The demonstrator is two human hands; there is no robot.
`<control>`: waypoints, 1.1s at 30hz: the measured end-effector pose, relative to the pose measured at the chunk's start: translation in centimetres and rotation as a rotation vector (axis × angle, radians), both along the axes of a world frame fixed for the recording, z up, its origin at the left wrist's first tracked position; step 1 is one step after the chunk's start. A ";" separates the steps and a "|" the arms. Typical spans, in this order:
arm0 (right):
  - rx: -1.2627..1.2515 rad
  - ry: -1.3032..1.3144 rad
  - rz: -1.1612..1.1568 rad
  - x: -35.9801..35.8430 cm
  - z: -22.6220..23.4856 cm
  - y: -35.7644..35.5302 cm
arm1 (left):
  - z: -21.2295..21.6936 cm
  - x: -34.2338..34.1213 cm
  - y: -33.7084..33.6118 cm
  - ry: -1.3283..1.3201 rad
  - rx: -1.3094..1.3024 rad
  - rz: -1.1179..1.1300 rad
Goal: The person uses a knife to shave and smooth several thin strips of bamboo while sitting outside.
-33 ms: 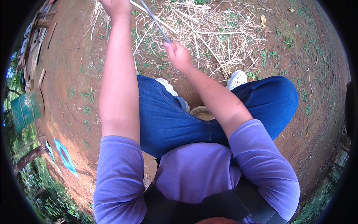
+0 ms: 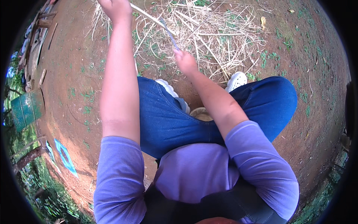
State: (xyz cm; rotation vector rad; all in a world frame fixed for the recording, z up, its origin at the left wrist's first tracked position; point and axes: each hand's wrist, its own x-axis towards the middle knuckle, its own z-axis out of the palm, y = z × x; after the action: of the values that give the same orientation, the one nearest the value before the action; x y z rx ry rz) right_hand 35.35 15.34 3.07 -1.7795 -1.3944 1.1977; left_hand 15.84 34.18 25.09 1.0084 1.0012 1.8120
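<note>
Grey and thin, one blade point(image 2: 173, 40) is gripped in the right hand point(image 2: 186, 62), overlapping one pale strip point(image 2: 150, 16) beside the left hand point(image 2: 117, 9), whose cropped grip I cannot tell; two white shoes point(image 2: 236, 80) are near the shavings point(image 2: 220, 34).

the blade point(image 2: 172, 39) is grey, the plant strip point(image 2: 149, 16) cream. the t-shirt point(image 2: 194, 170) is lavender, the jeans point(image 2: 167, 121) blue, the clogs point(image 2: 236, 80) white.

Left arm point(image 2: 120, 78) stretched nearly straight ahead, left hand point(image 2: 117, 9) partly cut off at the view's upper edge — its grip unclear, right arm point(image 2: 214, 93) angled forward and inward, right hand point(image 2: 186, 62) curled tight — thumb point(image 2: 178, 53) pointing forward.
</note>
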 end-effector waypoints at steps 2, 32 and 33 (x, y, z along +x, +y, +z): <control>-0.320 -0.076 0.053 4.1 -5.2 -0.3 | 1.4 -2.2 0.1 -0.260 -0.088 -0.118; -0.512 0.201 0.045 3.0 -2.6 0.9 | 0.3 -2.6 -0.9 0.209 -0.097 0.257; -0.578 0.289 0.035 2.9 -2.0 0.6 | -0.4 -3.5 -1.8 0.232 -0.130 0.279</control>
State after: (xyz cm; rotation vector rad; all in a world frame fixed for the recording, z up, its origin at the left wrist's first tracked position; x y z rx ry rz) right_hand 38.24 15.96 1.12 -1.8411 -0.9720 1.9331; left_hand 12.35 32.40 24.74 1.0564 1.4441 1.8503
